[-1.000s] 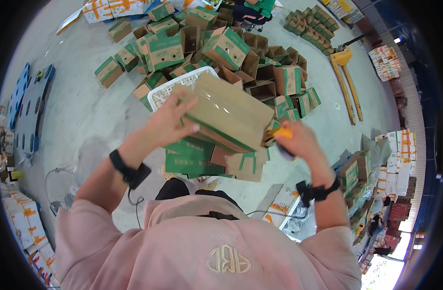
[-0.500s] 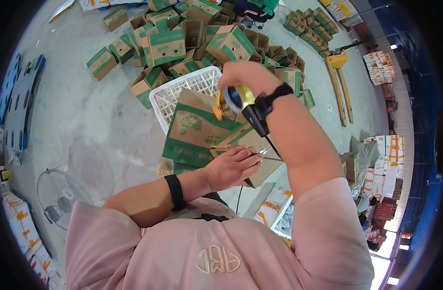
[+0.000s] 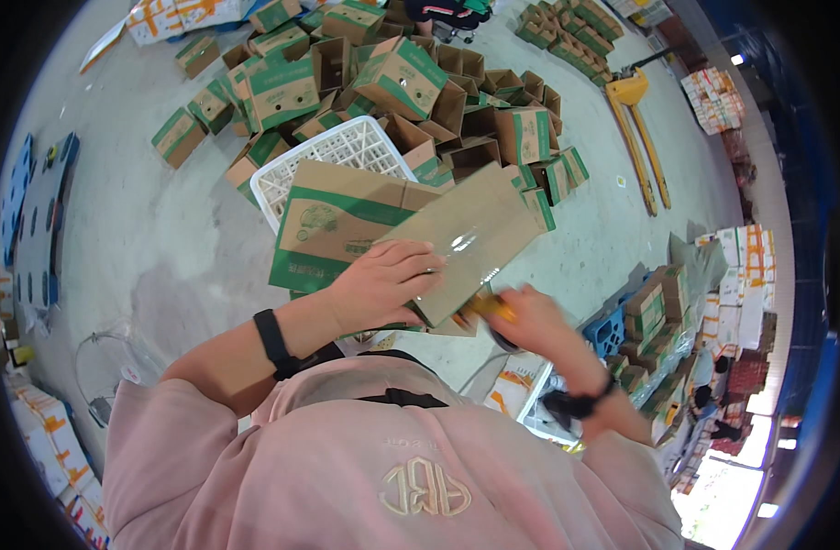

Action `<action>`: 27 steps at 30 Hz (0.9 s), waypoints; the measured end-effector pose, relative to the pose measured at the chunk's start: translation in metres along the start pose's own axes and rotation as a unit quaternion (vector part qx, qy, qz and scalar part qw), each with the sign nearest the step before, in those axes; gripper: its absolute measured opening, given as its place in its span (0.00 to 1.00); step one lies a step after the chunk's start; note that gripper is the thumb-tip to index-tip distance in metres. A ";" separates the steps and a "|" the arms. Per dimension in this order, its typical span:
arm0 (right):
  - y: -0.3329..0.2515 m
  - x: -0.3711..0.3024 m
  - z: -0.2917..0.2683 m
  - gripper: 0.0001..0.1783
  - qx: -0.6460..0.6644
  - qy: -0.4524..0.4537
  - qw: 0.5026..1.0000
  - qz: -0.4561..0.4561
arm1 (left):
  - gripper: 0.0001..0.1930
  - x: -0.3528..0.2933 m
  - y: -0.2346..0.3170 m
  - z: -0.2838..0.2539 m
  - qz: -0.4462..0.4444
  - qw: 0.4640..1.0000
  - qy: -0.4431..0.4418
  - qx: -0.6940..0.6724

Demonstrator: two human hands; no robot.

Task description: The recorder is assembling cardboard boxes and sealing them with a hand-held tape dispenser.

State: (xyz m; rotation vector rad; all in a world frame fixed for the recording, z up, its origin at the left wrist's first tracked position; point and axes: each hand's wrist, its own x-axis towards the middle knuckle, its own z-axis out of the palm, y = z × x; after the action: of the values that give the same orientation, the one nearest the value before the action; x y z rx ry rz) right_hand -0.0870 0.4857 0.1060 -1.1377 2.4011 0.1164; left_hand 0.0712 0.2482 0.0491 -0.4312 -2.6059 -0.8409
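A: Where's the box?
B: Box (image 3: 482,234) is in front of the chest, between the hands, plain face up, slightly tilted. It overlaps the near side of the white basket (image 3: 333,160) in view. Printed panel (image 3: 315,225) sits just left; can't tell if it's the same carton.

A: Step in hand?
B: Looks like taping the seam. Glossy strip (image 3: 461,243) on the plain face.

A: How to do it well?
B: My take: flaps flush, edges meeting, before pressure. Keep the strip centred on the seam, pull steady, smooth it over the near edge, then snap it off with a wrist turn. Bracing fingers off the tape line. Slack wrinkles; a skewed pull leaves the seam gaping.

A: Hands?
B: Left hand (image 3: 383,284): half-curled, fingers over the box's left edge, thumb low, has hold of it. Forearm in from lower left, angled up and right.
Right hand (image 3: 535,321): closed round the tape dispenser (image 3: 487,307) at the near end. Forearm from lower right, pointing up and left.

A: Dispenser touching the box?
B: Can't tell, blurred.
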 end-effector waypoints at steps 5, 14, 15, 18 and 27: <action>0.012 0.051 0.017 0.22 0.037 0.147 0.988 -0.020 | 0.23 0.020 -0.037 -0.031 -0.002 0.998 0.047 0.050; 0.059 0.029 0.062 0.16 0.876 0.106 0.444 0.159 | 0.12 0.090 0.129 -0.129 0.105 0.977 0.078 -0.168; 0.053 0.031 0.077 0.16 0.886 0.105 0.418 0.174 | 0.12 0.062 0.141 -0.139 0.076 0.977 0.076 -0.187; 0.018 0.030 0.093 0.19 0.903 0.089 0.385 0.167 | 0.15 0.024 0.157 -0.191 0.004 0.972 0.071 -0.223; -0.023 0.028 0.108 0.24 0.931 -0.003 0.349 0.103 | 0.24 0.107 0.080 -0.211 0.082 0.965 0.032 -0.247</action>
State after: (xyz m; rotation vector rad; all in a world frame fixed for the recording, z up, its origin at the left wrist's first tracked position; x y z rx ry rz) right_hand -0.0429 0.4804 0.0010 0.4119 0.9517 -1.9032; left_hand 0.0606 0.2010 0.2939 -0.7264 -2.2435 -1.4181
